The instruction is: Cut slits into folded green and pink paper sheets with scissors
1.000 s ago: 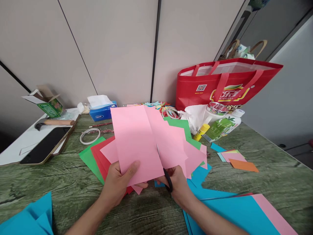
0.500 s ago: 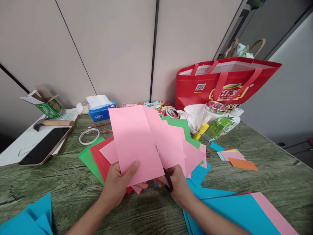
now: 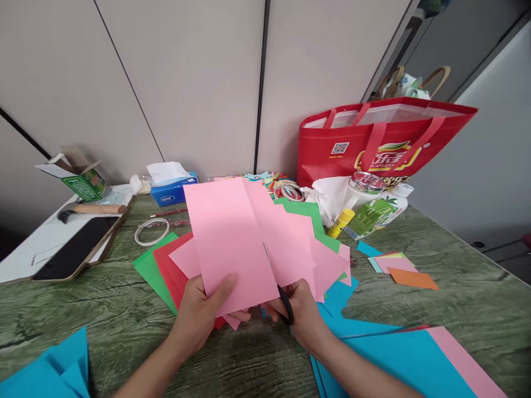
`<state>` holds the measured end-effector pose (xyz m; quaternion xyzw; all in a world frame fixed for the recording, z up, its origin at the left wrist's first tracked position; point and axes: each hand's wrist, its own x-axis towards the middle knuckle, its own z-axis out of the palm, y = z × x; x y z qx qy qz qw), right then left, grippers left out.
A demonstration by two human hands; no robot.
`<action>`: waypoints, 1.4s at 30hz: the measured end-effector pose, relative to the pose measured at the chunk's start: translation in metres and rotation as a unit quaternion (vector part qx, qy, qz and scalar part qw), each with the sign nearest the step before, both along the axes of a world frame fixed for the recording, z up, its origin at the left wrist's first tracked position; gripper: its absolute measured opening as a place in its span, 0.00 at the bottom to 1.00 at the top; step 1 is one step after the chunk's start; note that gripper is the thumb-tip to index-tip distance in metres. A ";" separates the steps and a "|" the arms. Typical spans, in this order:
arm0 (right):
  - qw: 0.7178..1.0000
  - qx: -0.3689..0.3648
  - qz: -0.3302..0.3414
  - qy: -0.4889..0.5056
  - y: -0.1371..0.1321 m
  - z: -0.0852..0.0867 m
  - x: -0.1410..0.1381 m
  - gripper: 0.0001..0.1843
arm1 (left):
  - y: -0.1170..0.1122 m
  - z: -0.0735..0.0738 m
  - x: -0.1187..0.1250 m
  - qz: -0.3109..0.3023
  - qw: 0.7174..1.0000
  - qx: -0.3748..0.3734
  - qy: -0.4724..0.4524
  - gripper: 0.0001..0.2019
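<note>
My left hand (image 3: 209, 301) grips the lower edge of a pink sheet of paper (image 3: 232, 237), thumb on top and fingers beneath. A crease runs down the sheet toward its right side. My right hand (image 3: 296, 309) is closed on black-handled scissors (image 3: 286, 305). One thin blade shows above the pink paper, along the line below the crease; the other blade is hidden. Behind and under the sheet, more pink, red paper (image 3: 168, 262) and green paper (image 3: 305, 210) lie fanned out on the table.
Blue sheets (image 3: 406, 359) lie at the lower right, folded blue paper (image 3: 50, 367) at the lower left. A tape roll (image 3: 151, 232), tissue box (image 3: 171, 190), phone (image 3: 77, 247) and hammer (image 3: 97, 209) are leftward. A glue stick (image 3: 341, 223), bottle (image 3: 379, 213) and red bag (image 3: 323, 155) stand rightward.
Almost nothing differs. Both hands, the pink sheet and the scissors stay in nearly the same place, with the blade shifted very slightly.
</note>
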<state>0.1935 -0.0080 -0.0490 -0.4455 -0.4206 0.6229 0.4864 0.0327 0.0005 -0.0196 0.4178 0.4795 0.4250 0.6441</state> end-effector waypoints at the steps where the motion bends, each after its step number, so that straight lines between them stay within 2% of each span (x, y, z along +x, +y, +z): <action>1: 1.000 0.000 -0.002 0.004 0.000 0.001 0.000 0.10 | 0.000 0.000 0.000 -0.013 1.000 0.001 0.003 0.11; 6: 0.999 0.013 -0.020 0.028 0.002 0.005 0.000 0.08 | 0.002 0.000 -0.001 -0.060 0.998 0.009 0.027 0.14; 10: 0.995 0.042 -0.075 0.046 0.004 0.004 0.001 0.26 | 0.001 0.000 -0.002 -0.066 0.997 -0.001 0.036 0.14; 13: 0.995 0.052 -0.070 0.054 0.006 0.000 0.002 0.30 | 0.000 0.003 -0.001 -0.065 0.997 -0.011 0.035 0.14; 18: 0.994 0.048 -0.061 0.071 0.008 -0.004 0.003 0.30 | 0.000 0.010 0.002 -0.073 0.996 -0.019 0.037 0.13; 24: 0.992 0.029 -0.069 0.099 0.007 -0.001 0.002 0.25 | 0.003 0.003 0.002 -0.068 0.997 0.002 0.030 0.10; 27: 0.990 0.018 -0.076 0.118 0.007 0.000 0.001 0.26 | 0.005 0.004 -0.002 -0.064 0.997 0.012 0.050 0.07; 31: 0.991 0.015 -0.077 0.104 0.007 0.000 0.001 0.31 | 0.008 0.008 -0.007 -0.032 0.999 0.014 0.035 0.16; 35: 0.994 0.026 -0.051 0.092 0.005 0.003 0.000 0.30 | 0.010 0.011 -0.011 0.007 1.000 -0.012 -0.021 0.13; 39: 0.996 0.025 -0.044 0.078 0.004 0.003 -0.001 0.28 | 0.011 0.013 -0.013 -0.010 0.999 -0.041 -0.027 0.10; 42: 0.996 0.032 -0.037 0.075 0.004 0.001 -0.001 0.27 | 0.011 0.013 -0.012 -0.018 0.998 -0.054 -0.023 0.11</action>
